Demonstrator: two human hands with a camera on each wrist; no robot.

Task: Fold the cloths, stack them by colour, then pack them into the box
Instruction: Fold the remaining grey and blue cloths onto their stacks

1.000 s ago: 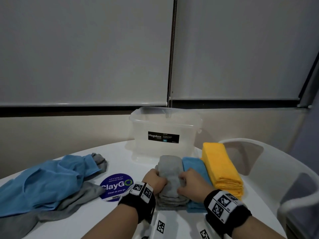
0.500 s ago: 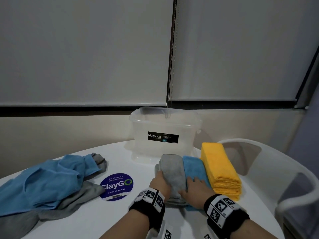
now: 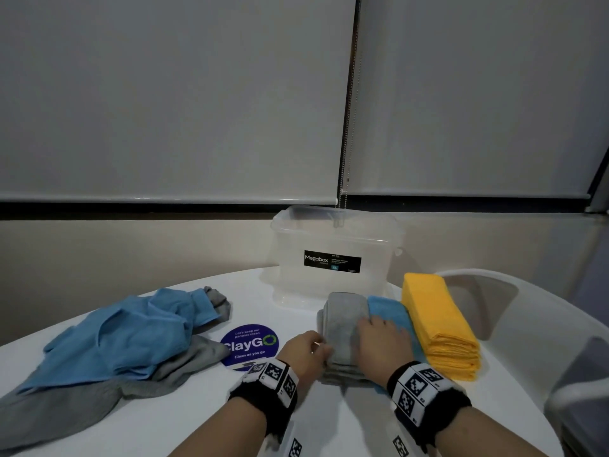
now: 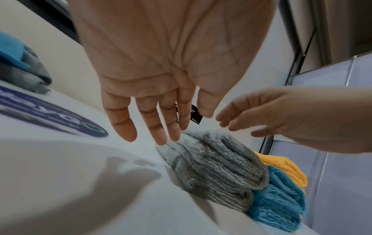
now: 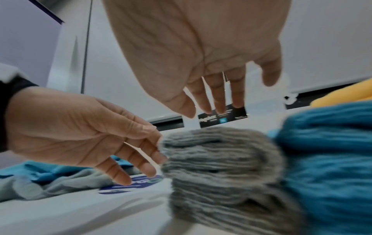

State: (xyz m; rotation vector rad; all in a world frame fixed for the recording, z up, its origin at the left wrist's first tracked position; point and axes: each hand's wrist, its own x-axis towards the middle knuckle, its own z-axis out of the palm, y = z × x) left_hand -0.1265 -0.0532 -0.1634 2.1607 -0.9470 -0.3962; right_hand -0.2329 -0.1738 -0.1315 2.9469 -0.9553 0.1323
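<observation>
A: Left hand (image 3: 304,352)?
B: Sitting at the left edge of the folded grey stack (image 3: 342,328), grip spread, straight fingers (image 4: 161,127) just touching the stack's left side. Not pinching anything.
A: Right hand (image 3: 384,341)?
B: Hovering over the grey stack's right side in the head view. Grip spread, fingers (image 5: 219,98) straight; wrist views are showing it above the cloth, so I cannot tell if it is touching.
A: Where are the stacks lying?
B: On the white worktop (image 3: 197,420), three side by side near the right: grey stack at left, folded blue stack (image 3: 390,311) touching it on the right, folded yellow stack (image 3: 435,321) just beside that, farthest right.
A: Box?
B: Clear box (image 3: 336,252) with a black label is standing at the far edge, just behind the grey and blue stacks, lid off.
A: Unfolded ones?
B: A loose blue cloth (image 3: 122,334) is lying rumpled on the left, over a loose grey cloth (image 3: 82,404). Well apart from the stacks.
A: Anything else?
B: Round blue sticker (image 3: 248,346) between the loose pile and the left hand. White chair (image 3: 527,324) at right.
</observation>
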